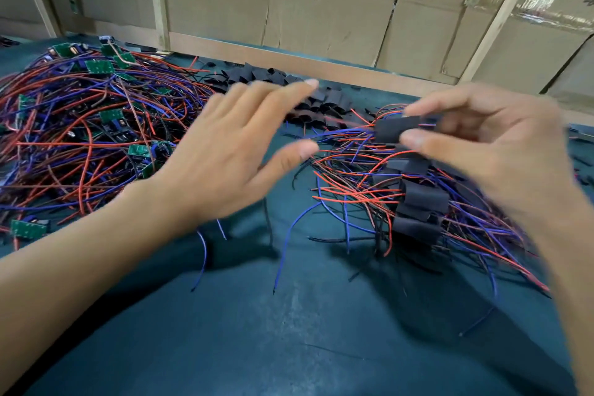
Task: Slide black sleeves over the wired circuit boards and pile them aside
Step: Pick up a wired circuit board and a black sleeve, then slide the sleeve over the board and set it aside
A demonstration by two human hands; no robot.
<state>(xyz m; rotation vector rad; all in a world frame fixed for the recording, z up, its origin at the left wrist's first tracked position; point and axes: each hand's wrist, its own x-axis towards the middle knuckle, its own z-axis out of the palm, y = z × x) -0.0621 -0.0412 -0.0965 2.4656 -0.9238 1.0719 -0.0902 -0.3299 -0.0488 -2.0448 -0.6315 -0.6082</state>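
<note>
Right hand [488,151] pinches one sleeved board [398,129]; left hand [231,151] spread, holding nothing. At least four sleeved boards [421,199] piled at the worktop's [257,331] right edge.

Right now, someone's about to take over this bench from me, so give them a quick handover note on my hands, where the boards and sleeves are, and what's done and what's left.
Left hand: open, fingers spread, hovering over the mat, holding nothing.
Right hand: pinches a sleeved board between thumb and fingers, above the finished pile.
Finished pile: sleeved boards with red and blue wires, stacked on the right.
Bare boards: a large tangled heap of green boards and wires on the left.
Empty black sleeves: loose along the back edge, centre.
Done: the right-hand stack. Left: lay the held one on the pile, then sleeve the whole left heap.
</note>
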